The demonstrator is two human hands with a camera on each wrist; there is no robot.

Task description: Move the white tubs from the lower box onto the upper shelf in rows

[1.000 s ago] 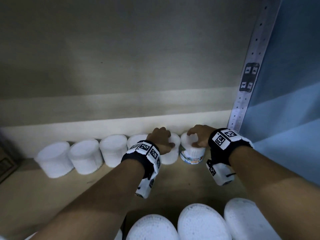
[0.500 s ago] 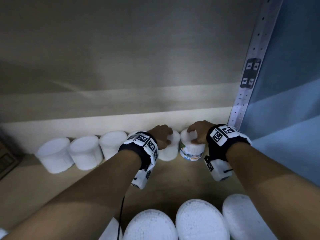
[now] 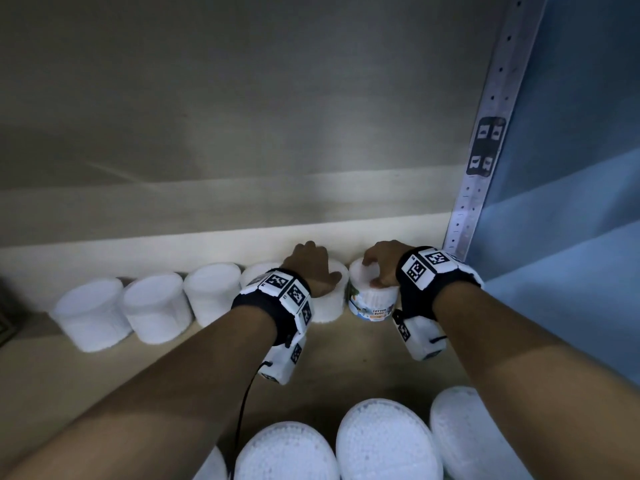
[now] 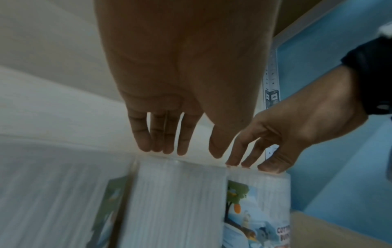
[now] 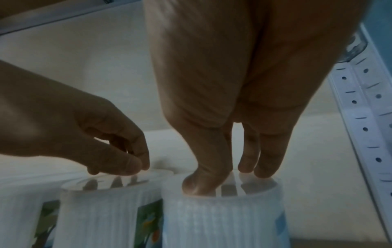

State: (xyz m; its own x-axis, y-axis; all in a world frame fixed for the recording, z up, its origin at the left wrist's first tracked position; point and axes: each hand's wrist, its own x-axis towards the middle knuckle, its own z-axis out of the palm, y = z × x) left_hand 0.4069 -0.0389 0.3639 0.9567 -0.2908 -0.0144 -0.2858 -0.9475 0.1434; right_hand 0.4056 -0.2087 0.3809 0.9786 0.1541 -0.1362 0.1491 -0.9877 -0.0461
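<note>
From the head view, a row of white tubs [image 3: 154, 308] stands along the back of the upper shelf [image 3: 346, 355], close against one another. The left hand [image 3: 311, 268] rests fingertips-down on the lid of one tub [image 3: 329, 299]. The right hand [image 3: 381, 268] does the same on the labelled end tub [image 3: 372, 299], nearest the metal upright [image 3: 485, 140]. More tubs [image 3: 384, 441] wait below, at the bottom edge.

In the left wrist view, the left hand [image 4: 180, 94] has straight fingers just touching the lid rim, gripping nothing.

In the right wrist view, the right hand [image 5: 233, 100] presses thumb and fingertips down onto the lid, curled round nothing.

These tubs look light, with stiff, smooth ribbed plastic walls, so they would likely slide or tip easily. A grip round the side wall should be safer than the lid.

Compared with a second ago, both hands sit in nearly the same spots, with the two tubs pushed slightly closer to the back wall.
</note>
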